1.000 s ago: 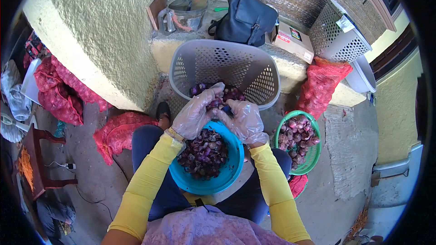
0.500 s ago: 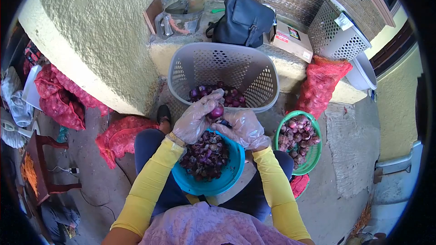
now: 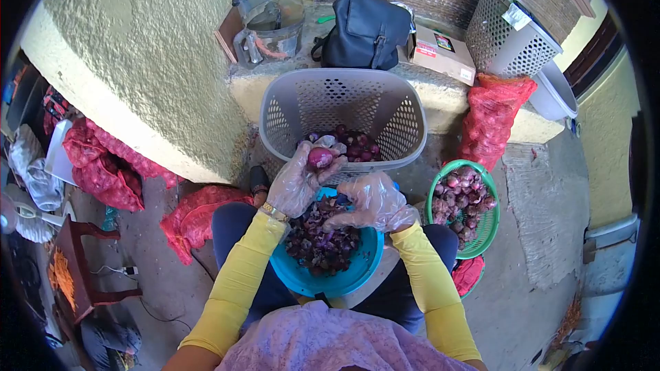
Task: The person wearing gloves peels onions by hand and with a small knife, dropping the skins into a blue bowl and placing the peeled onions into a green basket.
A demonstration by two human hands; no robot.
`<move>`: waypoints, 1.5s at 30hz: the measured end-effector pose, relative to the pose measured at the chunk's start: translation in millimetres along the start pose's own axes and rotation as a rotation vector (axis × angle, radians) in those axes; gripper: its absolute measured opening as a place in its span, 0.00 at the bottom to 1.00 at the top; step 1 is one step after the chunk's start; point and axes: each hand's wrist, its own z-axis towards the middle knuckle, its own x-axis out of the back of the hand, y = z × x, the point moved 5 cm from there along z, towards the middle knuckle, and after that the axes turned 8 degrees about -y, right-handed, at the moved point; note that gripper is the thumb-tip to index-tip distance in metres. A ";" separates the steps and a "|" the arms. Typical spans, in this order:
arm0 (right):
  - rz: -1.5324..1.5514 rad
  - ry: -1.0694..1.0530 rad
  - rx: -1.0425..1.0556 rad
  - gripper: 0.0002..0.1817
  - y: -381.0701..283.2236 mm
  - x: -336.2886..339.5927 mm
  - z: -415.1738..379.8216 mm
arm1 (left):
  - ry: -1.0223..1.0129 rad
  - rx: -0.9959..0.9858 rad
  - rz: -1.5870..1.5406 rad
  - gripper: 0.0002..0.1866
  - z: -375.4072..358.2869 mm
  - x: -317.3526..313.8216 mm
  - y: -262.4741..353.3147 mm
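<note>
My left hand, in a clear plastic glove, is closed around a peeled purple onion in front of the basket's near rim. My right hand, gloved the same way, is curled around a slim dark-and-blue tool, mostly hidden by the fingers. It hovers above the right part of a blue basin between my knees. Onion skins fill much of that basin. Beyond my hands stands a grey perforated basket with shiny purple onions at its bottom.
At right, a green basket holds unpeeled onions, with a red mesh sack behind it. More sacks lie at left. A black backpack and a cardboard box rest on the ledge.
My hands have moved apart. The left has turned its palm up with the onion, while the right has shifted away, lower over the basin. The whole view has moved slightly.
</note>
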 end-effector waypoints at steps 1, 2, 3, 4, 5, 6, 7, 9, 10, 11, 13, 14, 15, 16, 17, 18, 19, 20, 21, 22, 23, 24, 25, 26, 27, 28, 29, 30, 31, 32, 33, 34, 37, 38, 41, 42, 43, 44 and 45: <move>-0.008 0.012 -0.019 0.31 -1.5 2.1 -1.7 | 0.012 0.001 0.007 0.31 -0.5 2.0 0.4; -0.017 0.023 -0.037 0.30 -1.6 3.6 -2.7 | 0.023 0.000 0.014 0.33 -0.8 3.3 1.0; -0.014 0.026 -0.041 0.30 -2.1 3.5 -1.2 | 0.022 0.005 0.015 0.33 -2.2 2.3 2.3; 0.050 0.178 -0.002 0.30 -4.7 10.5 0.8 | 0.023 0.043 0.037 0.34 -4.5 0.1 3.0; 0.115 0.330 0.039 0.29 -5.9 17.5 0.4 | 0.025 0.081 0.058 0.35 -6.3 -1.0 2.6; 0.134 0.399 0.040 0.28 0.0 14.9 3.1 | 0.026 0.084 0.060 0.35 -6.9 -1.4 2.1; 0.136 0.403 0.038 0.28 4.6 12.7 2.6 | 0.025 0.090 0.109 0.35 -7.0 -1.9 1.3; -0.024 0.404 -0.137 0.27 16.8 13.2 0.4 | 0.023 0.100 0.160 0.36 -6.1 -1.5 -0.9; -0.009 0.421 -0.147 0.27 19.4 14.7 1.2 | 0.013 0.108 0.160 0.35 -5.4 0.0 -2.5; -0.004 0.422 -0.149 0.27 20.6 15.4 2.5 | 0.005 0.116 0.160 0.35 -5.3 1.2 -3.6; 0.069 0.387 -0.198 0.27 23.8 14.9 3.7 | 0.026 0.121 0.165 0.34 -4.7 -2.3 -6.5; 0.073 0.390 -0.200 0.27 23.2 15.8 4.2 | 0.041 0.118 0.169 0.34 -3.3 -3.3 -7.3; 0.097 0.392 -0.186 0.27 21.6 16.6 5.7 | 0.042 0.121 0.173 0.34 -2.2 -1.1 -8.5; 0.123 0.394 -0.173 0.27 21.0 15.6 6.5 | 0.033 0.131 0.192 0.34 -2.6 2.8 -11.2; 0.131 0.395 -0.177 0.27 23.2 12.1 6.8 | 0.025 0.142 0.211 0.34 -3.7 5.1 -13.6; 0.145 0.405 -0.169 0.27 26.1 9.0 7.7 | 0.028 0.148 0.213 0.34 -4.4 3.8 -14.8; 0.157 0.415 -0.160 0.27 28.1 8.2 8.5 | 0.047 0.158 0.251 0.34 -4.7 1.6 -15.6; 0.161 0.417 -0.161 0.27 29.7 8.5 8.2 | 0.067 0.169 0.288 0.35 -5.0 1.2 -16.2; 0.146 0.388 -0.177 0.27 29.4 9.7 8.0 | 0.069 0.174 0.290 0.35 -4.8 3.3 -16.7; 0.132 0.357 -0.193 0.27 28.9 10.0 7.2 | 0.061 0.189 0.289 0.34 -4.7 6.0 -17.9; 0.136 0.357 -0.196 0.27 28.3 11.2 6.5 | 0.052 0.203 0.288 0.33 -4.7 7.5 -19.0; 0.111 0.337 -0.213 0.27 28.3 11.9 6.5 | 0.054 0.206 0.289 0.33 -4.4 7.1 -19.7; 0.087 0.316 -0.230 0.28 28.7 11.5 6.7 | 0.072 0.198 0.312 0.33 -4.3 7.0 -20.1; 0.091 0.316 -0.232 0.28 29.0 10.7 6.5 | 0.092 0.191 0.333 0.33 -4.8 7.6 -20.3; 0.116 0.320 -0.220 0.28 29.0 10.3 6.4 | 0.093 0.193 0.333 0.33 -5.1 8.7 -20.6; 0.141 0.324 -0.208 0.28 29.1 9.9 6.4 | 0.091 0.196 0.361 0.34 -4.9 10.4 -20.5; 0.142 0.324 -0.210 0.28 30.0 8.8 6.8 | 0.088 0.199 0.389 0.35 -4.7 11.3 -20.5; 0.128 0.330 -0.204 0.28 30.6 7.5 7.5 | 0.089 0.202 0.388 0.35 -5.0 8.6 -19.9; 0.113 0.335 -0.198 0.28 30.8 6.9 7.9 | 0.109 0.201 0.449 0.36 -5.9 6.2 -17.9; 0.113 0.335 -0.198 0.28 30.6 7.5 8.1 | 0.128 0.199 0.511 0.37 -6.3 2.7 -15.3; 0.113 0.317 -0.205 0.28 30.2 7.8 8.4 | 0.128 0.200 0.511 0.37 -6.6 -1.8 -13.7; 0.113 0.298 -0.211 0.28 30.3 7.6 8.7 | 0.135 0.201 0.547 0.38 -7.0 -6.1 -11.8; 0.134 0.248 -0.231 0.27 39.6 -1.4 10.0 | 0.080 0.214 0.579 0.40 -5.1 2.4 -11.0; 0.135 0.247 -0.233 0.27 40.2 -2.9 10.0 | 0.016 0.224 0.576 0.40 -4.7 4.5 -12.4; 0.166 0.274 -0.205 0.25 37.2 -2.4 10.4 | 0.109 0.216 0.657 0.40 -8.7 -4.8 -8.5; 0.241 0.294 -0.191 0.23 34.0 -0.3 10.6 | 0.109 0.217 0.658 0.40 -9.2 -7.2 -8.1; 0.316 0.313 -0.176 0.22 32.4 0.9 10.4 | 0.122 0.210 0.681 0.40 -9.7 -8.6 -7.0; 0.316 0.314 -0.176 0.22 32.7 0.9 10.2 | 0.134 0.203 0.704 0.40 -9.9 -9.0 -6.0; 0.270 0.287 -0.171 0.22 32.5 -0.1 10.4 | 0.134 0.204 0.704 0.40 -9.5 -6.8 -5.7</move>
